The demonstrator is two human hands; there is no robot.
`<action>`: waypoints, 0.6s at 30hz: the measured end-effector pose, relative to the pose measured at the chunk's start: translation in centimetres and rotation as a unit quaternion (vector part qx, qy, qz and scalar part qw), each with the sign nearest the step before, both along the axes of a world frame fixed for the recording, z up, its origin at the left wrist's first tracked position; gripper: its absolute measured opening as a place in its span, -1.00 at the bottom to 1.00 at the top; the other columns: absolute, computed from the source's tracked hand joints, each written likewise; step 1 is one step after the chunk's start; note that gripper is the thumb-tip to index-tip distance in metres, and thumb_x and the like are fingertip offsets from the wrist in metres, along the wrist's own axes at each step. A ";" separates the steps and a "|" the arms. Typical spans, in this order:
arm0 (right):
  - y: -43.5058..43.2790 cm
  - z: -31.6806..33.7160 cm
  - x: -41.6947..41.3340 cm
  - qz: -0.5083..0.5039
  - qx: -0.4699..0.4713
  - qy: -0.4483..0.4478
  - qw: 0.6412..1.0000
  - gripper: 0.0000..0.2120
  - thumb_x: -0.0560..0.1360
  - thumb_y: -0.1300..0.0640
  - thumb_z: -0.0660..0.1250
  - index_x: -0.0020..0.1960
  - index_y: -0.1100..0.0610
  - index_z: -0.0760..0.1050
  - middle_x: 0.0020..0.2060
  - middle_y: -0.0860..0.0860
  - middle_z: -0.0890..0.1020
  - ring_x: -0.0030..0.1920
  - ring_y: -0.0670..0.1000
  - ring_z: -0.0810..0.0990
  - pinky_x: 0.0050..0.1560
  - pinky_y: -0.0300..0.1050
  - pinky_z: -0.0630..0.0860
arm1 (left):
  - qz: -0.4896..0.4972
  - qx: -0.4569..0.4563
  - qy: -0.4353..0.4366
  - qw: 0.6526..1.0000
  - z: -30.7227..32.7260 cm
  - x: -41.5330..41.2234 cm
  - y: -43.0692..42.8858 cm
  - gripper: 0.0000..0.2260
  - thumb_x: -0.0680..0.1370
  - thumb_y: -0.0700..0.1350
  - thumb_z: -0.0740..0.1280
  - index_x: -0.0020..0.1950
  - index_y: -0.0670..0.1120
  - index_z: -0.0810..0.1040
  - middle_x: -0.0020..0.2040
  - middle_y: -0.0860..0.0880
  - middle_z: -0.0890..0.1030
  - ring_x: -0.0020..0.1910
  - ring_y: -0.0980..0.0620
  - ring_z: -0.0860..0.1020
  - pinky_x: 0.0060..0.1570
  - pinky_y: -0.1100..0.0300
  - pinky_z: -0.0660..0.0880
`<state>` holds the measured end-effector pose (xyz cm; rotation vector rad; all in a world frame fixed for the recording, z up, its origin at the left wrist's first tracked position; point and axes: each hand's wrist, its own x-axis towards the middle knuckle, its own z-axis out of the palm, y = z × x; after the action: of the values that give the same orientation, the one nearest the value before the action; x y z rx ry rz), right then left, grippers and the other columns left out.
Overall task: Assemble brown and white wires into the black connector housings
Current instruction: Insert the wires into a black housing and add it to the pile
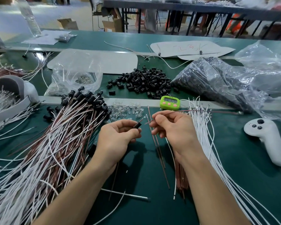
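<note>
My left hand [118, 135] pinches a small black connector housing [137, 125] with a metal terminal sticking out of its far end. My right hand [172, 125] pinches a brown wire [177, 112], whose near tip points at the housing from a short gap to its right; the rest of the wire runs off to the right. A white wire [173, 159] hangs down below my right hand. Loose brown wires [159, 153] lie on the green mat [144, 184] between my forearms.
Finished brown-and-white assemblies [55, 135] are heaped at the left, loose white wires [206, 135] at the right. A pile of black housings [144, 82], clear bulbs [126, 111], a green timer [169, 103], plastic bags [217, 78] and a white controller [266, 137] surround the work spot.
</note>
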<state>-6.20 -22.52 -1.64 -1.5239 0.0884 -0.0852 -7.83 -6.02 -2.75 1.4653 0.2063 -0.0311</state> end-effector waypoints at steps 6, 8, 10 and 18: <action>0.6 -0.2 -0.2 0.026 -0.048 -0.010 0.998 -0.76 0.58 0.28 0.41 -0.26 0.13 0.63 -0.39 0.10 0.69 -0.51 -0.02 0.52 -0.48 -0.30 0.39 | -0.041 -0.064 -0.009 0.997 0.1 0.2 0.0 -0.73 0.53 -0.50 0.24 -0.02 -0.12 0.47 -0.15 -0.08 0.74 -0.20 0.03 0.70 -0.22 0.28 0.59; 0.8 -0.3 -0.3 0.031 -0.096 -0.017 0.995 -0.72 0.57 0.23 0.44 -0.31 0.08 0.63 -0.41 0.08 0.68 -0.52 -0.04 0.49 -0.46 -0.24 0.42 | -0.063 -0.073 -0.015 0.995 0.2 0.1 0.0 -0.73 0.56 -0.47 0.26 -0.01 -0.09 0.44 -0.15 -0.05 0.72 -0.24 0.07 0.67 -0.29 0.30 0.56; 1.0 -0.4 -0.4 0.032 -0.125 -0.021 0.991 -0.71 0.56 0.19 0.45 -0.33 0.01 0.64 -0.43 0.04 0.67 -0.52 -0.05 0.48 -0.46 -0.21 0.44 | -0.079 -0.064 -0.022 0.995 0.2 0.1 -0.2 -0.76 0.59 -0.44 0.28 0.01 -0.08 0.45 -0.18 -0.03 0.71 -0.27 0.09 0.64 -0.32 0.32 0.53; 1.4 -0.4 -0.6 0.034 -0.122 -0.037 0.991 -0.71 0.54 0.19 0.46 -0.28 -0.12 0.66 -0.43 0.00 0.68 -0.53 -0.09 0.51 -0.46 -0.23 0.47 | -0.082 -0.053 -0.020 0.995 0.0 -0.1 -0.4 -0.80 0.60 -0.41 0.30 0.01 -0.11 0.49 -0.26 -0.09 0.70 -0.32 0.04 0.63 -0.31 0.31 0.54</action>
<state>-6.81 -21.14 -2.03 -1.7638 -0.0352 -0.1014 -7.90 -6.38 -2.70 1.3725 0.0502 -0.1449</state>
